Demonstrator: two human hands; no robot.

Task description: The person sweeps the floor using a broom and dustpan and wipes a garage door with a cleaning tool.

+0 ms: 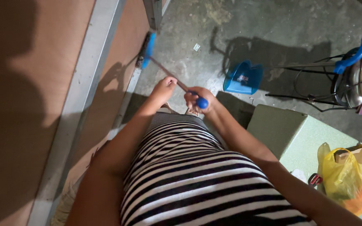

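I hold a broom with both hands. Its blue head (pixel 146 51) rests on the concrete floor against the base of a brown wooden panel. My left hand (pixel 164 87) grips the thin dark shaft partway down. My right hand (pixel 197 99) grips the top, where a round blue knob (pixel 202 103) sticks out of my fist. A black-and-white striped garment (pixel 189 175) fills the lower middle of the view.
A blue dustpan (pixel 243 78) with a long blue-tipped handle (pixel 352 57) stands on the floor at the right. Beside it is a metal pot on a wire stand (pixel 357 83). A pale green box (pixel 298 134) carries a yellow plastic bag (pixel 350 175). A metal-framed wooden panel (pixel 84 83) runs along the left.
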